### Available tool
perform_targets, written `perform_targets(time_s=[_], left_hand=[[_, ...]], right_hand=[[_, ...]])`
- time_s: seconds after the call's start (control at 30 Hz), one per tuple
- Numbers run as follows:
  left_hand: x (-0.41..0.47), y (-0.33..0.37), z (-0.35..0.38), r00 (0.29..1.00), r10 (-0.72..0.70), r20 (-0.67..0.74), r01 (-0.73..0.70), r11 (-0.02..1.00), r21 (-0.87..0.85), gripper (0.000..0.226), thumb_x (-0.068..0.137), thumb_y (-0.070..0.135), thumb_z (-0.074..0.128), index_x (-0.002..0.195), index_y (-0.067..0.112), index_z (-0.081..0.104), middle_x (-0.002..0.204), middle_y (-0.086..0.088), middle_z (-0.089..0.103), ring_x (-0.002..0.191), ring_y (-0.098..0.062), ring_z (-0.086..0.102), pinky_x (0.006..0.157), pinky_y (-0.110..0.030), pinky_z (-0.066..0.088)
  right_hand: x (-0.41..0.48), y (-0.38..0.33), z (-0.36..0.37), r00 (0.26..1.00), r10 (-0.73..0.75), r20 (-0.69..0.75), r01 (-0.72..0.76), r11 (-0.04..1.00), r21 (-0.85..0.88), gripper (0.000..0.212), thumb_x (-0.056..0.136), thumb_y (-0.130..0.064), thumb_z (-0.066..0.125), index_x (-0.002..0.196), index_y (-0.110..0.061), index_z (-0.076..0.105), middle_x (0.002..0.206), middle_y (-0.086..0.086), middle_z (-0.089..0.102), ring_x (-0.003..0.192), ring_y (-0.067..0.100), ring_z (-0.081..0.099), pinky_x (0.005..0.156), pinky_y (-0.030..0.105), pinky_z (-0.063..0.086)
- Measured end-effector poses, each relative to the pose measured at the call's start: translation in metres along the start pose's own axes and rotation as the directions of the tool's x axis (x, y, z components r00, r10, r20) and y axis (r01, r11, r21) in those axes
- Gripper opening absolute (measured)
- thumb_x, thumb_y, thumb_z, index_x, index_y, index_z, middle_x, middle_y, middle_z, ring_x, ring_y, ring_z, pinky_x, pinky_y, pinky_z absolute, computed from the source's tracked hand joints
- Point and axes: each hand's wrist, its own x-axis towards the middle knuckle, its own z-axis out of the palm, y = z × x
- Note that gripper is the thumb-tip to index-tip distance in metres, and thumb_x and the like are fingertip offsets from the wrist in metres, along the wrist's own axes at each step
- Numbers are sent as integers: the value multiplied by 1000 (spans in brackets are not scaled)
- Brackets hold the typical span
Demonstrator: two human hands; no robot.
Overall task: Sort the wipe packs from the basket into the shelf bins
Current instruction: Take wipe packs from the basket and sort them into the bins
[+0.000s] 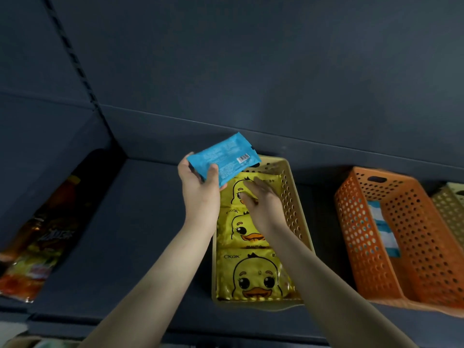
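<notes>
Shelf bay, head view, contents as seen:

1. Left hand [200,189]: raised above the rear left corner of the beige bin, thumb and fingers clamped round the near end of one blue wipe pack [226,155]. Pack held clear of the bin, tilted, barcode side facing the camera.

2. Right hand [263,202]: inside the beige bin, fingers extended and slightly apart, laid flat on the rearmost yellow pack; nothing gripped. Slightly blurred.

3. Beige bin [297,209]: perforated plastic, standing on the dark shelf [140,222] with its long side running front to back. Holds three yellow duck-print wipe packs in a single row, each touching the next: rear pack [236,190] partly covered by the right hand, middle pack [241,229], front pack [253,275] against the near wall. The front pack reads "Ckak".

4. Orange bin [414,222]: perforated, to the right of the beige bin and apart from it, on the same shelf. Holds blue-and-white packs [384,229], seen partly through the wall holes; count cannot be told.

5. Third bin [449,209]: pale, perforated, just beyond the orange bin at the right edge, mostly cut off.

6. Snack bags [37,247]: orange and yellow foil, lying at the left end of the shelf, well apart from the bins, in shadow and blurred
</notes>
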Motion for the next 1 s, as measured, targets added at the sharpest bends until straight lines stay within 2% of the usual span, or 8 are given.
perform_targets(time_s=[0.17,0.57,0.63,0.7,0.77,0.83,0.9,1.0], left_hand=[[2,-9,0,999,32,-21,-31,998,49,48,97,16,54,140,20,31,127,0,54,108,-12,64,72,-22,55],[4,-13,1,991,135,9,-130,931,341,53,98,26,54,144,26,27,123,5,56,96,-1,63,82,-38,59],[3,-11,0,993,115,3,-111,953,283,53,98,23,54,144,22,27,126,3,55,99,-3,63,78,-30,59],[3,-6,-1,997,71,-2,-69,982,177,50,98,18,53,142,19,30,120,6,55,99,-4,63,70,-21,56],[5,0,-3,1000,18,6,-19,998,67,44,99,16,51,138,17,33,114,8,54,99,-8,64,65,-19,54],[9,8,-8,999,-4,34,4,1000,17,34,100,19,49,132,18,36,115,7,53,101,-13,65,61,-22,56],[11,15,-11,995,18,94,-21,999,27,24,101,26,46,124,21,40,114,7,54,102,-16,65,60,-26,57],[6,27,-5,968,70,240,-93,992,88,15,101,34,44,116,30,46,113,6,55,106,-17,62,72,-42,61]], right_hand=[[5,1,12,990,8,139,14,987,-158,45,102,-43,32,147,-48,25,160,-13,8,149,18,-9,114,39,-17],[5,9,9,972,-50,230,86,985,-150,48,102,-43,34,147,-51,19,160,-13,0,149,19,-10,117,45,-10],[6,6,6,976,-27,216,36,999,-40,51,102,-43,35,149,-49,15,161,-12,6,149,16,2,118,45,-4],[4,-3,-5,982,23,190,-61,978,201,53,101,-44,36,150,-45,15,158,-5,24,140,15,30,115,42,22],[-2,-11,-21,991,32,129,-73,939,335,51,102,-45,34,151,-39,22,151,0,39,131,23,47,99,33,42],[-10,-16,-40,995,68,70,-91,907,410,46,102,-43,36,146,-31,37,144,2,49,128,23,51,91,26,43],[-19,-19,-61,991,132,23,-122,814,568,39,101,-38,41,135,-22,53,131,2,61,116,17,60,88,22,48],[-34,-21,-96,973,228,29,-164,600,783,36,102,-36,39,118,-13,62,111,8,70,90,22,69,78,33,58]])
